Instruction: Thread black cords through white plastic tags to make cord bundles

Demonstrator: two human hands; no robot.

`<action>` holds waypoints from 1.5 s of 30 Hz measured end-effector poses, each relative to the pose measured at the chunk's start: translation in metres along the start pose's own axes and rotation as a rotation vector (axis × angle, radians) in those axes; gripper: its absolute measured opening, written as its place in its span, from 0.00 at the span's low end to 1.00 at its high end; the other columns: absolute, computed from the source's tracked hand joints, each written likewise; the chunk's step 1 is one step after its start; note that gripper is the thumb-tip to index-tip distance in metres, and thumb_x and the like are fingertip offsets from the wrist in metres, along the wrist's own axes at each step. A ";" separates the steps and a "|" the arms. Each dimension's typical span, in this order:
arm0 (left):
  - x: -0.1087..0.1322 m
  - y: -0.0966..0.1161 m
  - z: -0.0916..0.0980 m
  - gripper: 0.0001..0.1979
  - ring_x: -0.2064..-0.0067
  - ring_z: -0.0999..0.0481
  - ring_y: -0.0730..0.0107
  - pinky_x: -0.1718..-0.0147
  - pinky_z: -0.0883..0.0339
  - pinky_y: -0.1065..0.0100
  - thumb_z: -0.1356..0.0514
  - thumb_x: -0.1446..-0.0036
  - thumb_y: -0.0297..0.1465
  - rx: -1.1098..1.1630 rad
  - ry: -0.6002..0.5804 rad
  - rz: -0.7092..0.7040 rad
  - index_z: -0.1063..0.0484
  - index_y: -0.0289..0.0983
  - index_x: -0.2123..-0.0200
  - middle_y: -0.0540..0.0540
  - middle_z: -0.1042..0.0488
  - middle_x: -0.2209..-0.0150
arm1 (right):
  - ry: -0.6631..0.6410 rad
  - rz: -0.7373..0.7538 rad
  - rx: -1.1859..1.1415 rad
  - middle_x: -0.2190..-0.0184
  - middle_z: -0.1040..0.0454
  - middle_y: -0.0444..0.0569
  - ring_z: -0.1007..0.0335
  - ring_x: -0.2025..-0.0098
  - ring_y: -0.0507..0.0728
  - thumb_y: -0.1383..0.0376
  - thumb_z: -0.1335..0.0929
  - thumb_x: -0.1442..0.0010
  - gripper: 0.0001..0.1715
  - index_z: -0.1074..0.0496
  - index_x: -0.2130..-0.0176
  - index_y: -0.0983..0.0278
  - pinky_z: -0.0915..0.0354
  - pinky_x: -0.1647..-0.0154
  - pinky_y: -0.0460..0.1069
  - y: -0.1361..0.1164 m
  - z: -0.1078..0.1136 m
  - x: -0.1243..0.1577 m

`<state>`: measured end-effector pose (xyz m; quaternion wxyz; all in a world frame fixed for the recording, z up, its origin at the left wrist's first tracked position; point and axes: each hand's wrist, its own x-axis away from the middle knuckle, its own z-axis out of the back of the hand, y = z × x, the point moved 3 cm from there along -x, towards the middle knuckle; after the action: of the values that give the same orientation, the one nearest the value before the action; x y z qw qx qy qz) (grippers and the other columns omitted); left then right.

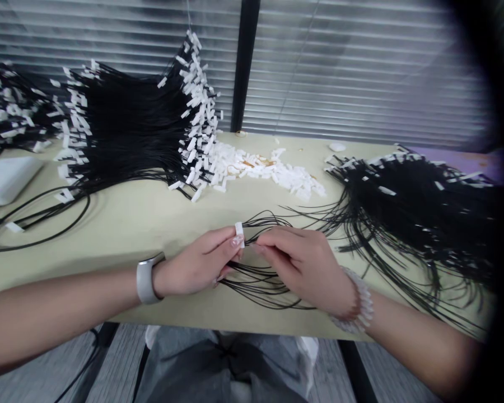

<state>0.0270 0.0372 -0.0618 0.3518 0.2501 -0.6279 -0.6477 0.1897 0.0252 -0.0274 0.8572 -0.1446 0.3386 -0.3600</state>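
Between thumb and fingers, my left hand (205, 257) pinches a small white plastic connector (239, 234), held upright. Several thin black wires (256, 280) run out to the right from under that hand, and others leave near the connector. My right hand (304, 263) is just right of the connector, thumb and forefinger pinched together at a thin black wire close to it. Whether the wire's tip is inside the connector, I cannot tell. The wires pass behind and below my right hand.
A large stack of black wires (130, 123) with white ends stands at the back left. Loose white connectors (296, 178) lie in a pile at the centre back. Another wire bundle (420, 207) spreads at right. A white box (10, 179) and looped black cable (88, 210) lie at left.
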 end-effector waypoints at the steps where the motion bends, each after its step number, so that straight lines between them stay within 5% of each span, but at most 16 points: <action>1: 0.000 0.000 0.000 0.16 0.75 0.44 0.79 0.80 0.44 0.77 0.56 0.38 0.41 -0.006 -0.003 -0.006 0.41 0.36 0.69 0.51 0.43 0.72 | -0.001 0.009 0.005 0.73 0.31 0.41 0.38 0.70 0.45 0.73 0.37 0.43 0.05 0.33 0.67 0.65 0.44 0.68 0.40 0.000 0.000 0.000; 9: -0.002 -0.001 -0.001 0.16 0.77 0.43 0.80 0.82 0.44 0.78 0.54 0.39 0.42 0.072 0.051 0.020 0.40 0.36 0.70 0.52 0.42 0.73 | -0.027 0.052 0.097 0.72 0.31 0.43 0.38 0.69 0.48 0.72 0.38 0.42 0.06 0.32 0.65 0.65 0.42 0.68 0.44 0.000 -0.001 0.000; 12: -0.004 0.002 0.002 0.15 0.79 0.45 0.82 0.84 0.46 0.79 0.52 0.40 0.41 0.190 0.214 -0.018 0.40 0.36 0.72 0.53 0.44 0.75 | 0.098 0.075 0.190 0.67 0.31 0.48 0.36 0.64 0.50 0.69 0.36 0.43 0.06 0.32 0.62 0.66 0.40 0.62 0.45 0.002 0.017 -0.004; 15: -0.006 0.004 0.010 0.15 0.81 0.46 0.84 0.86 0.48 0.81 0.51 0.41 0.41 0.277 0.418 -0.068 0.42 0.36 0.73 0.54 0.46 0.76 | 0.187 0.013 0.287 0.72 0.33 0.48 0.37 0.67 0.51 0.64 0.35 0.44 0.07 0.33 0.70 0.67 0.41 0.65 0.46 0.010 0.038 -0.008; 20: -0.010 0.004 0.020 0.14 0.81 0.46 0.83 0.86 0.43 0.80 0.49 0.43 0.42 0.382 0.559 -0.078 0.41 0.37 0.72 0.54 0.47 0.76 | -0.367 -0.176 0.432 0.81 0.34 0.43 0.40 0.78 0.50 0.55 0.36 0.44 0.17 0.32 0.77 0.62 0.50 0.77 0.46 0.020 0.024 -0.004; 24: -0.009 0.003 0.021 0.14 0.81 0.46 0.82 0.85 0.43 0.79 0.49 0.43 0.42 0.371 0.565 -0.075 0.41 0.37 0.72 0.53 0.47 0.75 | -0.439 -0.182 0.694 0.81 0.32 0.44 0.38 0.79 0.52 0.63 0.38 0.45 0.10 0.30 0.74 0.60 0.54 0.78 0.46 0.018 0.011 0.002; 27: -0.009 0.003 0.020 0.15 0.81 0.45 0.82 0.85 0.42 0.79 0.49 0.43 0.42 0.353 0.552 -0.071 0.41 0.37 0.73 0.53 0.47 0.75 | -0.260 -0.234 0.798 0.85 0.34 0.43 0.39 0.82 0.52 0.63 0.39 0.45 0.09 0.30 0.71 0.60 0.52 0.79 0.47 0.023 0.023 0.001; 30: -0.009 0.003 0.019 0.15 0.81 0.46 0.82 0.85 0.42 0.79 0.49 0.43 0.43 0.358 0.519 -0.067 0.41 0.37 0.73 0.53 0.47 0.75 | 0.102 -0.245 0.693 0.84 0.33 0.42 0.37 0.82 0.51 0.62 0.36 0.46 0.08 0.29 0.66 0.61 0.44 0.77 0.47 0.031 0.050 0.000; 33: -0.010 0.004 0.018 0.15 0.81 0.46 0.83 0.85 0.45 0.80 0.49 0.42 0.42 0.342 0.478 -0.059 0.42 0.37 0.73 0.54 0.47 0.75 | 0.475 -0.221 0.315 0.66 0.26 0.48 0.29 0.70 0.54 0.64 0.34 0.46 0.16 0.30 0.56 0.58 0.35 0.68 0.50 0.040 0.073 -0.001; 35: -0.009 0.005 0.016 0.15 0.81 0.46 0.85 0.85 0.48 0.81 0.50 0.41 0.41 0.315 0.451 -0.050 0.42 0.36 0.73 0.54 0.45 0.75 | 0.649 -0.200 0.008 0.54 0.30 0.52 0.29 0.58 0.58 0.65 0.35 0.44 0.20 0.33 0.51 0.58 0.33 0.61 0.53 0.046 0.082 -0.001; 38: -0.008 0.006 0.013 0.15 0.81 0.46 0.86 0.84 0.48 0.80 0.52 0.40 0.40 0.245 0.403 -0.036 0.42 0.35 0.72 0.54 0.44 0.74 | 0.786 -0.192 -0.259 0.52 0.33 0.54 0.30 0.59 0.57 0.66 0.38 0.40 0.15 0.32 0.53 0.60 0.33 0.60 0.54 0.050 0.087 -0.001; 41: -0.006 0.006 0.009 0.15 0.81 0.45 0.84 0.84 0.47 0.78 0.53 0.39 0.40 0.160 0.340 -0.062 0.43 0.36 0.73 0.54 0.44 0.76 | 0.649 -0.209 -0.281 0.64 0.29 0.51 0.32 0.73 0.52 0.66 0.37 0.41 0.18 0.36 0.50 0.59 0.33 0.72 0.49 0.047 0.080 -0.001; 43: -0.003 0.005 0.006 0.16 0.81 0.44 0.83 0.83 0.46 0.78 0.54 0.39 0.41 0.105 0.299 -0.082 0.43 0.36 0.72 0.54 0.43 0.76 | 0.401 -0.185 -0.262 0.71 0.29 0.46 0.34 0.76 0.50 0.68 0.35 0.42 0.23 0.40 0.47 0.57 0.37 0.79 0.46 0.038 0.066 -0.002; 45: -0.001 0.004 0.004 0.15 0.80 0.44 0.82 0.83 0.45 0.78 0.55 0.39 0.41 0.053 0.263 -0.083 0.42 0.36 0.71 0.53 0.43 0.75 | 0.168 -0.139 -0.179 0.73 0.29 0.43 0.34 0.76 0.48 0.69 0.35 0.43 0.18 0.36 0.52 0.58 0.38 0.79 0.44 0.025 0.048 -0.001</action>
<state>0.0249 0.0406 -0.0571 0.3972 0.3676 -0.5825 -0.6064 0.2350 0.0442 -0.0041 0.7824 -0.2130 0.4292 -0.3979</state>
